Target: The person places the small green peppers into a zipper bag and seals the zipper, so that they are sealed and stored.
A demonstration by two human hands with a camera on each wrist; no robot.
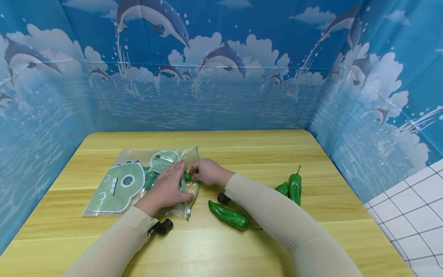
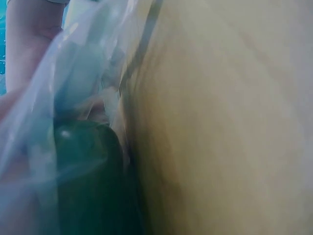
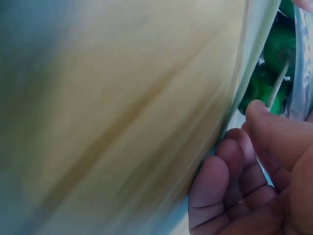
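A clear zip bag (image 1: 104, 198) with a green cartoon monster print lies on the table, several green peppers (image 1: 150, 179) inside it. Across its top near the mouth rests my left hand (image 1: 169, 187), fingers straight and thumb spread. My right hand (image 1: 209, 172) is at the bag's opening, fingers curled, pinching a green pepper (image 1: 187, 177) by its stem end. The right wrist view shows the thumb against the pepper stem (image 3: 278, 87), just within the bag's edge. Through the plastic, the left wrist view shows a pepper (image 2: 88, 171) close up.
One loose green pepper (image 1: 228, 216) lies below my right forearm. Farther right are two more, an upright-lying pepper (image 1: 295, 187) and another pepper (image 1: 282, 188) partly hidden by the sleeve. A dolphin-print curtain (image 1: 214, 100) stands behind the wooden table (image 1: 249, 150).
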